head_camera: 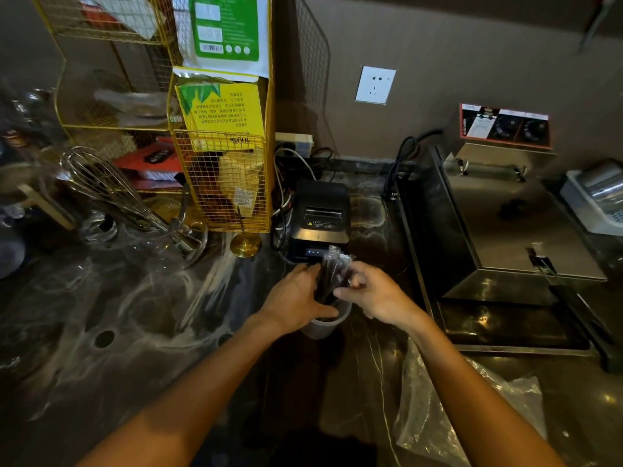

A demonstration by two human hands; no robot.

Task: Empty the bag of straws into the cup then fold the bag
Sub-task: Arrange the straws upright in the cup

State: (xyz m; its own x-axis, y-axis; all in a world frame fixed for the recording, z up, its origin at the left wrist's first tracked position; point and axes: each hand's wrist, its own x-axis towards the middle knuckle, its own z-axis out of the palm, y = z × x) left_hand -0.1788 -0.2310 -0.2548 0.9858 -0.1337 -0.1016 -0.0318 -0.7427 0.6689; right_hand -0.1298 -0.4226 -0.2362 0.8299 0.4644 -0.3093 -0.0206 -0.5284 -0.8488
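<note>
A bundle of dark wrapped straws (332,276) stands upright in a pale cup (325,326) on the dark marble counter (168,315). My left hand (298,299) wraps the cup's rim and the left side of the bundle. My right hand (374,293) pinches the straws from the right, just above the rim. The clear plastic bag (438,409) lies flat and crumpled on the counter near my right forearm, with no hand on it.
A black receipt printer (320,219) sits just behind the cup. A steel fryer (499,224) fills the right side. Yellow wire racks (219,146), a whisk (111,190) and glassware crowd the left. Cables run along the wall.
</note>
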